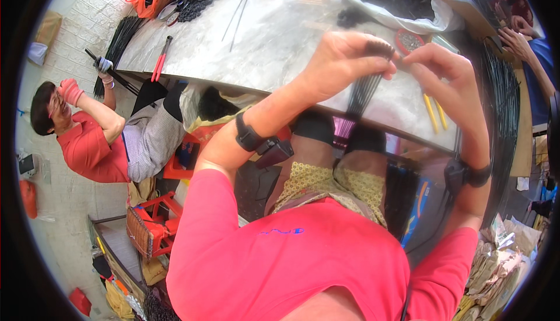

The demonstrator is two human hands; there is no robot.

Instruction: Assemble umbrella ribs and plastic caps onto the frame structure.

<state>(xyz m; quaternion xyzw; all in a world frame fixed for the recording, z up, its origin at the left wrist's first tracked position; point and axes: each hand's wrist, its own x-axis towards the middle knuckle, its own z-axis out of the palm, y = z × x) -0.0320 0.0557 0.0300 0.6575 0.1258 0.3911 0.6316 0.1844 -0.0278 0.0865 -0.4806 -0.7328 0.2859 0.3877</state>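
Above the near edge of the pale worktable (280, 52), my left hand (341, 58) is closed around the upper end of a bundle of thin black rods (363, 94). The rods fan downward past the table edge toward my lap. Just right of their tips, my right hand (446, 79) is raised with thumb and forefinger close together. Whatever sits in that pinch, if anything, is too small to make out. Behind the hands lies a round red dish (408, 39) of small metal pieces. Yellow-handled pliers (434, 112) rest on the table below my right hand.
A white sack (443, 24) of black pieces stands at the back. Toward the left lie a red-handled cutter (160, 65), an orange bag (143, 0) and black rods (121, 41). More rods (504, 99) hang right. A gloved person (93, 146) sits left; another person's arm (542, 76) shows right.
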